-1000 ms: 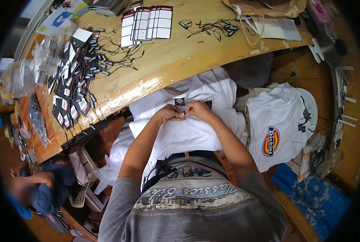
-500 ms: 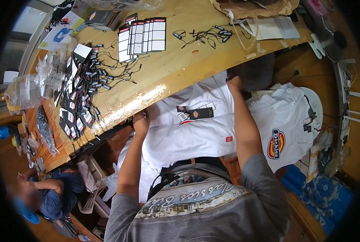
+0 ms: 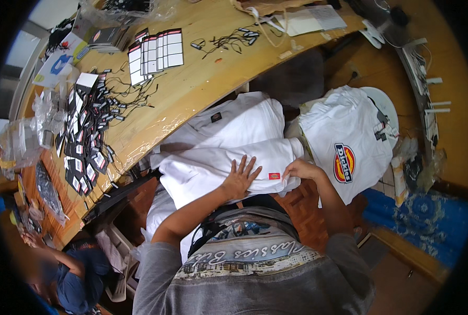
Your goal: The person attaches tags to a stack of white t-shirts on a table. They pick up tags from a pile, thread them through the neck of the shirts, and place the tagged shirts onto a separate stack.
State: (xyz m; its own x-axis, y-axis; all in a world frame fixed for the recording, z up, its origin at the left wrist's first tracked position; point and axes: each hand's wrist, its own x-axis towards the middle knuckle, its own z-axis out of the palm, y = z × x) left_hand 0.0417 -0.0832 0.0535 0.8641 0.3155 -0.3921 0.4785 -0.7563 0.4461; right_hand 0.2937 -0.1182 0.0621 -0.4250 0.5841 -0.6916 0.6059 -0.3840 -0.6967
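A white T-shirt (image 3: 202,165) lies folded over on itself in front of me, on a stack of white garments below the table edge. My left hand (image 3: 239,179) rests flat on it with the fingers spread. Near the shirt's right edge, my right hand (image 3: 303,170) pinches the fabric between thumb and fingers. Between the two hands a small red label (image 3: 274,176) shows on the cloth. Farther back, a white garment (image 3: 247,113) shows a dark neck label (image 3: 216,117).
On the wooden table (image 3: 192,94) lie a heap of black hang tags (image 3: 87,131), striped white cards (image 3: 160,52) and corded strings (image 3: 234,39). To the right, a printed white T-shirt (image 3: 323,136) lies on a white chair (image 3: 383,105). Another person (image 3: 82,275) sits at lower left.
Both hands have left the shirt's far corners and come nearer, the left now flat on the cloth. The hang tags on the shirt are out of sight. The view has shifted.
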